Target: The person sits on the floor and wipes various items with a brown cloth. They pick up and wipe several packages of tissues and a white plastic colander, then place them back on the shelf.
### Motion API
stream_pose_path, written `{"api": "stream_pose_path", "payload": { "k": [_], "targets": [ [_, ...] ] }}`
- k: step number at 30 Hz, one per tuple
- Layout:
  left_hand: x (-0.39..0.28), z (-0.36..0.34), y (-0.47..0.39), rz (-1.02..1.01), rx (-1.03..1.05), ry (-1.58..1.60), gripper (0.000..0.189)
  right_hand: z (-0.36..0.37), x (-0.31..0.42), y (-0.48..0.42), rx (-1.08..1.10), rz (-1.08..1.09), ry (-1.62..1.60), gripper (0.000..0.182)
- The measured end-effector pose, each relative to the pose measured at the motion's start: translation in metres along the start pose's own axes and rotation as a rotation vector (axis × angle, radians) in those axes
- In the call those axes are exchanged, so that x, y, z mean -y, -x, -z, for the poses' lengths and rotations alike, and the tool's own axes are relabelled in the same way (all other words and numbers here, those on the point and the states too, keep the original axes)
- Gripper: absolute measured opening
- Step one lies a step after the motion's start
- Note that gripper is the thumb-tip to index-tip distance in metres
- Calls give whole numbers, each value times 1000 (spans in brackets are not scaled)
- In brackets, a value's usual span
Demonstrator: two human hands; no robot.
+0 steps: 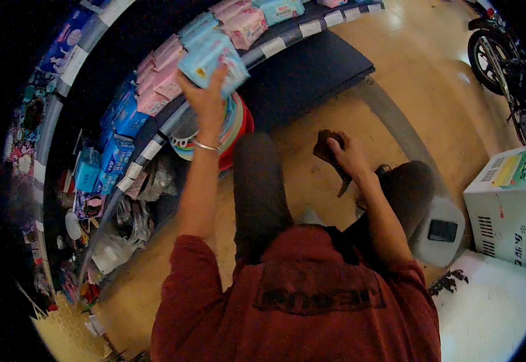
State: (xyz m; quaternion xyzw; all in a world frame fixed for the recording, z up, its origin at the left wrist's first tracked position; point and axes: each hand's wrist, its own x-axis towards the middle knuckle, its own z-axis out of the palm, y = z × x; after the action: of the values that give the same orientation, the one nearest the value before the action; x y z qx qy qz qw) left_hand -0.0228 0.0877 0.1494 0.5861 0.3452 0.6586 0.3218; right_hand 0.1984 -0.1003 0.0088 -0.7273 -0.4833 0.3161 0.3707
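Observation:
My left hand [206, 102] grips a light blue soft plastic package [213, 63] at the front of a store shelf, beside rows of similar pink packages [168, 81] and blue ones. In my right hand [351, 154] is a dark brown cloth [326, 145], held over the tan floor with one end hanging down. Just beneath my left wrist stands a stack of coloured plastic basins [240, 126], partly hidden by the wrist.
Price tags line the curved shelf edge [285, 43]. A dark low platform [308, 72] lies below it. At the right are a motorcycle [493, 63], a printed carton [511, 203] and a pale plastic stool [439, 249] with a dark rectangular top inset.

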Motion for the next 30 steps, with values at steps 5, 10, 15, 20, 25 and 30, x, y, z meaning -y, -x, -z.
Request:
{"api": "stream_pose_path", "payload": {
  "k": [5, 10, 15, 20, 25, 30],
  "targets": [
    [7, 22, -123, -424, -30, -404, 79, 1, 1, -7, -23, 52, -78, 34],
    [24, 6, -175, -482, 166, -619, 71, 1, 4, -12, 37, 74, 46, 39],
    [74, -9, -175, -272, 203, -1185, 75, 0, -7, -15, 12, 111, 165, 33],
    [99, -5, -187, -143, 273, -1313, 79, -4, -7, -18, 9, 125, 93, 31],
    [84, 5, -208, -179, 301, -1244, 82, -12, -21, -26, 12, 149, 223, 32],
    [92, 12, -210, -166, 657, -1299, 87, -13, -15, -27, 35, 198, 221, 34]
  ]
}}
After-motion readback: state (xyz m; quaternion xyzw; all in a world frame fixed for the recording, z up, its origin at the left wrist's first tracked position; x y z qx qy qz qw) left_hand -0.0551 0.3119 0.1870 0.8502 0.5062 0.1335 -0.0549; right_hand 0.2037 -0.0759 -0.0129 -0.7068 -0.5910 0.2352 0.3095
